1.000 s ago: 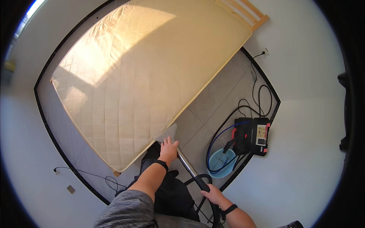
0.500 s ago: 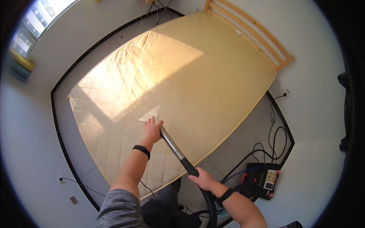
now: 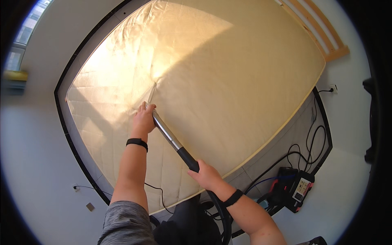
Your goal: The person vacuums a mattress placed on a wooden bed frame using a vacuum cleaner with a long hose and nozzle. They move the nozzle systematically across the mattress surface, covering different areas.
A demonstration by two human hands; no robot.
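Both my hands are on an extraction vacuum wand (image 3: 167, 131), a silver metal tube with a black grip section and a clear flared nozzle (image 3: 149, 97). My left hand (image 3: 144, 119) is wrapped round the upper end, just behind the nozzle. Further down, my right hand (image 3: 208, 176) grips the black part, where a ribbed black hose (image 3: 220, 212) runs back past my legs. The nozzle presses on a cream quilted mattress (image 3: 237, 94), and the cover puckers around its edge. Its far left part is sunlit.
A black and red machine (image 3: 292, 190) stands on the floor at the right, with loops of black cable (image 3: 314, 143) beside it. A plug sits in the wall socket (image 3: 332, 89). The wooden headboard (image 3: 322, 30) is at the far right. A thin cord (image 3: 162, 196) lies against the mattress's near edge.
Both hands and the wand have moved farther forward and left over the mattress, the nozzle now at the sunlit patch's edge. My view has shifted too, cutting off the mattress's far end.
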